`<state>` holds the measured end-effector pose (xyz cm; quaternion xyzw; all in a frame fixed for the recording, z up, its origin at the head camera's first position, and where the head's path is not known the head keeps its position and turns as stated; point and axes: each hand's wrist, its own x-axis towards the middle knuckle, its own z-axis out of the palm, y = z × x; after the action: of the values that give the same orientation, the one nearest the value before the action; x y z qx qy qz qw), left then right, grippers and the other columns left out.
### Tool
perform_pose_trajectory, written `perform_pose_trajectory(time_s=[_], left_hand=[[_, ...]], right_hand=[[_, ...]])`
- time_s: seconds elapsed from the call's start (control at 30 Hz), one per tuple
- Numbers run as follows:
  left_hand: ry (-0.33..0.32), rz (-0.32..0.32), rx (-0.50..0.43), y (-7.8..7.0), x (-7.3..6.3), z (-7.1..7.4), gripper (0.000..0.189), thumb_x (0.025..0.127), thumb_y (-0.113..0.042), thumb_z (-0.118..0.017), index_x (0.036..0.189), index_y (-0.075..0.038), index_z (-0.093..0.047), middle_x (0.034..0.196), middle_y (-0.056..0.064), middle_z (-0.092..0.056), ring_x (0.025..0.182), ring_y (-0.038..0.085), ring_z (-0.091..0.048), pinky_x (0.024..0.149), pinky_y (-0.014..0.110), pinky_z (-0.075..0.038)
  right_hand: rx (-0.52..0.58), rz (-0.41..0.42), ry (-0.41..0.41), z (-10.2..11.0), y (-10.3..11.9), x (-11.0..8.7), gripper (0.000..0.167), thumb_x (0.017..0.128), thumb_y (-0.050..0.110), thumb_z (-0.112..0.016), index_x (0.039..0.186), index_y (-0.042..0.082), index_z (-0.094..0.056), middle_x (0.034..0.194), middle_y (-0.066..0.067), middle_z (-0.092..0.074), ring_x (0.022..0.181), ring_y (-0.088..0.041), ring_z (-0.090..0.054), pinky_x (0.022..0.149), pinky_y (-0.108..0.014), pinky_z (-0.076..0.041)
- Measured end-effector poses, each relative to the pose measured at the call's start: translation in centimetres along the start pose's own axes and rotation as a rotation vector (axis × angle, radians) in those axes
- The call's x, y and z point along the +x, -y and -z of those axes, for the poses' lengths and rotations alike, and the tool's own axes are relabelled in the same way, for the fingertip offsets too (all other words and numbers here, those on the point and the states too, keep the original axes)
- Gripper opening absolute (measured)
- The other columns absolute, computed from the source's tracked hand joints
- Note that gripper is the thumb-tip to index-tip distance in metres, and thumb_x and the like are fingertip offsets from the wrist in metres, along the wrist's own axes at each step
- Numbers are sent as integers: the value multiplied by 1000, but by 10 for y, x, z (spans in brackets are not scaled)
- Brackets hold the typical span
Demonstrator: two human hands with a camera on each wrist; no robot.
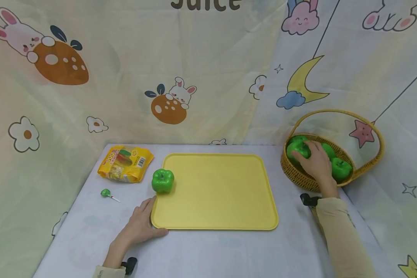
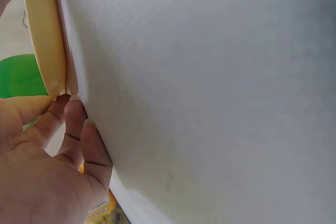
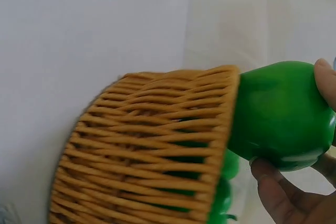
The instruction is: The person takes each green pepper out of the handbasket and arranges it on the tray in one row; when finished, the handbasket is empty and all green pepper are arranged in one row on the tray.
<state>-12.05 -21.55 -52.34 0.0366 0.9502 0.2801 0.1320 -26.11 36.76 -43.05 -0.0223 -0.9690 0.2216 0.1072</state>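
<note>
"Pale cloth printed with rabbits and stars (image 1: 212, 50) hangs behind a white-covered surface (image 1: 222, 253). Where does each hand stand?"

"At the right, the right hand (image 1: 316, 160) has its fingers clamped on a green bell pepper (image 1: 299, 149), which sits at the far-left side of the wicker basket (image 1: 300, 179), partly above the rim. At the left, the left hand (image 1: 140, 224) holds the near-left corner of the yellow tray (image 1: 222, 193), thumb along the near edge, fingers curled against the left one."

"How should the right hand manage that pepper?"

"Thumb on one side, fingers on the other, as the right wrist view shows, looks sound. Its skin is smooth and glossy, so a broad hold seems safer than a fingertip pinch. Any lift would best go straight up first, to avoid dragging the neighbouring green pieces (image 1: 341, 169), and should stay clear of the arched handle (image 1: 337, 111)."

"And the left?"

"Light, steady pressure ought to do. A shove could slide the tray and upset the second bell pepper (image 1: 162, 180), which sits right at its left rim. The mango candy packet (image 1: 125, 164) and the green lollipop (image 1: 105, 192) lie farther left, so they shouldn't interfere."
</note>
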Motion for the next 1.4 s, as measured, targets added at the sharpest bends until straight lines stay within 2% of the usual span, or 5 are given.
perform_pose_trajectory(time_s=[0.4,0.77,1.0,1.23,1.4], left_hand=[[9,9,-2,2,1,-1,130,63,-68,-84,161,-11,-20,162,15,-31,134,38,-41,109,62,-41],[20,23,-17,2,0,-1,130,63,-67,-84,161,-12,-19,162,15,-30,138,40,-39,111,63,-39],[24,30,-15,3,0,-1,131,63,-68,-84,161,-13,-19,163,13,-30,136,36,-40,110,61,-41],[20,24,-6,1,1,0,130,63,-68,-84,161,-12,-19,162,14,-31,135,37,-41,110,61,-41],[20,27,2,0,1,0,130,63,-68,-84,161,-12,-20,162,14,-31,134,36,-41,109,61,-42]], right_hand=[[49,101,-56,9,46,-13,75,96,56,-59,149,4,-43,152,-26,-38,129,-55,-42,98,-72,-36],[108,267,-93,-28,79,-21,67,90,44,-73,141,5,-53,144,-19,-50,125,-43,-52,95,-64,-46],[141,273,13,-61,108,-33,71,90,46,-73,144,7,-49,145,-15,-51,108,-33,-60,83,-51,-53],[149,295,137,-96,141,-42,73,89,51,-71,145,11,-48,146,-11,-51,119,-33,-60,91,-53,-54],[151,351,177,-115,161,-47,67,89,50,-72,141,12,-52,144,-10,-52,114,-32,-62,87,-50,-56]])
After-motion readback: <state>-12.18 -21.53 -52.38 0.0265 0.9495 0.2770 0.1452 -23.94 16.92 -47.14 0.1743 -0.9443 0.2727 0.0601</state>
